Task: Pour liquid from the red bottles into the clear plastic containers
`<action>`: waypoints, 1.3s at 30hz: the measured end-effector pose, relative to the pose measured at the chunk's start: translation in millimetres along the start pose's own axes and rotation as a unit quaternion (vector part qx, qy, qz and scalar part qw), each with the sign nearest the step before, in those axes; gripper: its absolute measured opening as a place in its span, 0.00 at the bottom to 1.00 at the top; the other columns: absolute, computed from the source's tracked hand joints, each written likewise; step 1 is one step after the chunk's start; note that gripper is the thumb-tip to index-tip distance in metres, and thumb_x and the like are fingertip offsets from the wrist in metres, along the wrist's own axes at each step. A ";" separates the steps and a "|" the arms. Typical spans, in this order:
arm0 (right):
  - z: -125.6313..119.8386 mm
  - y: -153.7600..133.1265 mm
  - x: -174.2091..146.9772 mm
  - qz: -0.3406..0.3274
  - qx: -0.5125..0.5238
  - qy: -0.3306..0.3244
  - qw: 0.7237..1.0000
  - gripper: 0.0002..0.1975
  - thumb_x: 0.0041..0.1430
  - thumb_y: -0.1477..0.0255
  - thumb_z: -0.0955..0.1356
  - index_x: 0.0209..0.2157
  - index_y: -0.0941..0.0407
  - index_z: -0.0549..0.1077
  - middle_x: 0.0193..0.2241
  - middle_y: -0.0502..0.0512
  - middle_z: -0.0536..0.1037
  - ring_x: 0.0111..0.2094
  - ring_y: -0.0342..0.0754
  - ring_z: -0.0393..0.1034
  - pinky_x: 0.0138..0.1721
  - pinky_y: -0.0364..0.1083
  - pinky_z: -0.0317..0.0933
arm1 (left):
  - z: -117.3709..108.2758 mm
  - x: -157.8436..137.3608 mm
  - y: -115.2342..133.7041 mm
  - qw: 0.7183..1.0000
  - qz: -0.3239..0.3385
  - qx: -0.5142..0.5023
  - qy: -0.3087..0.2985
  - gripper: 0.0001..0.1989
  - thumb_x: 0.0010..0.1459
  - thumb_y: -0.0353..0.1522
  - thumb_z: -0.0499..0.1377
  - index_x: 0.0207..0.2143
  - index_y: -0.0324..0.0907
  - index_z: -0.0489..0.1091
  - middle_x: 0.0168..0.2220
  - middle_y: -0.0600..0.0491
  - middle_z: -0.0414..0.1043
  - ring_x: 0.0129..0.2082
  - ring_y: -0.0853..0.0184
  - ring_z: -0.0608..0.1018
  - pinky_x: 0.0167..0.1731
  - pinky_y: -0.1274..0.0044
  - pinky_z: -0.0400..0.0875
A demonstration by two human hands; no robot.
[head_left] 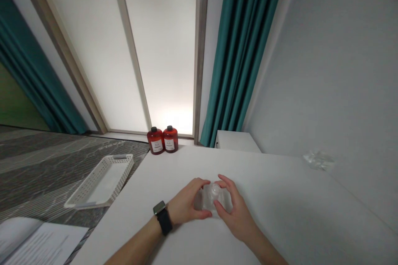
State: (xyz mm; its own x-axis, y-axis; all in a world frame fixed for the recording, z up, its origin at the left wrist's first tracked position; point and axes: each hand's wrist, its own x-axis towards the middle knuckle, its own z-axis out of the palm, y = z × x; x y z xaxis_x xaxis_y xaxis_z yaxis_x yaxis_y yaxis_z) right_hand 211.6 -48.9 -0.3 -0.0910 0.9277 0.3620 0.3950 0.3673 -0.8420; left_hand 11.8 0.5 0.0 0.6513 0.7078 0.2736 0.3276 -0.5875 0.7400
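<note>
A clear, see-through container with a small rounded top rests on the white table, between my two hands. My left hand, with a dark watch on its wrist, curls round the container's left side, thumb on the near side and fingers on the far side. From the right, my right hand has its thumb and fingers closed about the rounded top. The fingers partly cover the container, and its exact kind is hard to make out.
Two red bottles with black caps stand at the table's far left corner. A white basket and an open booklet lie to the left. Crumpled clear plastic sits at the right, by the wall.
</note>
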 end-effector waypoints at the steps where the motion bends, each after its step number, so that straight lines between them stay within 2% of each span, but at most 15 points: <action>1: 0.4 0.9 -0.6 0.000 -0.001 0.000 1.000 0.28 0.57 0.73 0.66 0.59 0.52 0.58 0.48 0.57 0.72 0.50 0.52 0.69 0.54 0.53 0.61 | -0.2 -0.5 -0.6 1.000 0.003 -0.001 0.000 0.38 0.46 0.34 0.71 0.58 0.43 0.59 0.52 0.45 0.66 0.50 0.54 0.71 0.51 0.63 0.66; 4: 1.2 3.0 -1.2 -0.001 0.003 0.008 1.000 0.25 0.61 0.70 0.65 0.59 0.52 0.57 0.47 0.57 0.73 0.50 0.52 0.70 0.54 0.53 0.61 | -2.1 -2.7 -0.5 1.000 0.018 -0.020 -0.003 0.41 0.50 0.40 0.69 0.61 0.44 0.54 0.55 0.43 0.64 0.53 0.52 0.69 0.53 0.61 0.64; 7: 2.2 3.0 0.0 -0.002 0.015 0.024 1.000 0.21 0.63 0.67 0.64 0.57 0.52 0.59 0.46 0.57 0.75 0.50 0.52 0.70 0.54 0.53 0.62 | -4.9 -3.9 6.2 0.997 0.048 -0.065 0.007 0.37 0.60 0.46 0.58 0.65 0.43 0.47 0.60 0.40 0.59 0.58 0.51 0.65 0.57 0.59 0.60; 9: 3.1 2.5 0.8 -0.002 0.017 0.035 0.999 0.18 0.64 0.66 0.64 0.54 0.52 0.60 0.46 0.58 0.76 0.51 0.53 0.70 0.52 0.52 0.63 | -6.1 -3.1 14.8 0.995 0.058 -0.071 0.038 0.27 0.66 0.43 0.52 0.63 0.43 0.52 0.59 0.41 0.60 0.58 0.53 0.65 0.58 0.60 0.59; 11: 4.4 2.8 0.9 -0.002 0.013 0.044 0.999 0.17 0.63 0.66 0.65 0.52 0.52 0.61 0.46 0.58 0.76 0.51 0.53 0.71 0.51 0.51 0.63 | -6.6 -1.1 24.9 0.994 0.058 -0.051 0.079 0.18 0.66 0.38 0.52 0.56 0.44 0.60 0.54 0.44 0.64 0.55 0.56 0.67 0.56 0.63 0.62; 14: 6.3 4.9 -0.3 -0.004 0.013 0.051 0.999 0.18 0.62 0.68 0.65 0.53 0.52 0.61 0.46 0.58 0.77 0.51 0.53 0.71 0.52 0.52 0.63 | -8.8 3.6 38.2 0.992 0.063 -0.027 0.109 0.12 0.64 0.33 0.55 0.50 0.44 0.64 0.48 0.47 0.68 0.50 0.59 0.70 0.52 0.66 0.65; 18: 5.0 4.6 -2.2 0.005 0.026 0.035 0.999 0.25 0.61 0.71 0.65 0.58 0.51 0.56 0.46 0.57 0.75 0.52 0.52 0.70 0.55 0.54 0.61 | -17.7 13.4 47.7 0.993 0.095 0.023 0.073 0.10 0.63 0.32 0.57 0.47 0.43 0.67 0.43 0.48 0.70 0.45 0.60 0.70 0.48 0.68 0.65; 21: -2.5 -0.4 0.2 0.016 0.030 -0.016 0.999 0.34 0.57 0.74 0.67 0.62 0.50 0.51 0.51 0.57 0.71 0.55 0.52 0.67 0.58 0.56 0.57 | -24.9 21.8 49.5 0.991 0.113 0.064 0.037 0.05 0.63 0.32 0.58 0.42 0.43 0.69 0.40 0.49 0.71 0.43 0.61 0.71 0.46 0.69 0.65; 25: -16.0 -4.4 10.9 0.039 0.027 -0.109 0.993 0.44 0.47 0.78 0.72 0.63 0.50 0.51 0.54 0.58 0.68 0.57 0.54 0.63 0.61 0.58 0.53 | -28.0 29.2 48.4 0.991 0.112 0.073 0.011 0.06 0.60 0.34 0.62 0.37 0.42 0.69 0.40 0.49 0.72 0.42 0.60 0.71 0.44 0.70 0.65; 28: -20.4 -1.2 17.7 0.066 0.049 -0.148 0.985 0.48 0.42 0.78 0.75 0.63 0.51 0.52 0.53 0.59 0.68 0.55 0.56 0.64 0.59 0.58 0.54 | -26.7 29.9 46.5 0.994 0.094 0.048 0.020 0.06 0.59 0.34 0.63 0.37 0.42 0.69 0.39 0.50 0.73 0.42 0.60 0.72 0.45 0.70 0.66; 33: -13.9 8.3 17.7 0.071 0.059 -0.119 0.989 0.44 0.44 0.75 0.75 0.61 0.52 0.54 0.54 0.60 0.67 0.55 0.56 0.64 0.58 0.58 0.55 | -25.9 23.6 42.0 0.997 0.065 -0.023 0.040 0.07 0.62 0.31 0.59 0.43 0.42 0.71 0.42 0.48 0.74 0.45 0.61 0.74 0.48 0.69 0.66; 37: -9.2 11.8 13.4 0.027 0.036 -0.109 0.993 0.34 0.48 0.74 0.73 0.57 0.52 0.61 0.55 0.59 0.68 0.56 0.57 0.63 0.59 0.58 0.55 | -22.9 16.3 36.9 0.993 0.090 -0.049 0.056 0.10 0.63 0.30 0.57 0.46 0.42 0.70 0.45 0.47 0.72 0.47 0.61 0.72 0.50 0.68 0.67; 39: -10.3 11.2 9.2 0.002 0.021 -0.106 0.994 0.35 0.50 0.75 0.71 0.59 0.51 0.58 0.57 0.58 0.66 0.59 0.56 0.60 0.60 0.58 0.54 | -18.2 13.5 34.3 0.992 0.096 -0.049 0.073 0.10 0.62 0.31 0.58 0.47 0.43 0.70 0.45 0.47 0.71 0.47 0.60 0.72 0.50 0.68 0.67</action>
State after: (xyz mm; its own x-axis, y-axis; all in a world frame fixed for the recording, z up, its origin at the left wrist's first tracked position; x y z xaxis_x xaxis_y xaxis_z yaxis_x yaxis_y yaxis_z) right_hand 224.6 -36.9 -2.2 -0.2817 0.9206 0.2703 0.3583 0.3623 -0.8604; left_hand 19.4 -3.0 40.2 0.5878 0.6390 0.4961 0.1346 -0.6819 0.7190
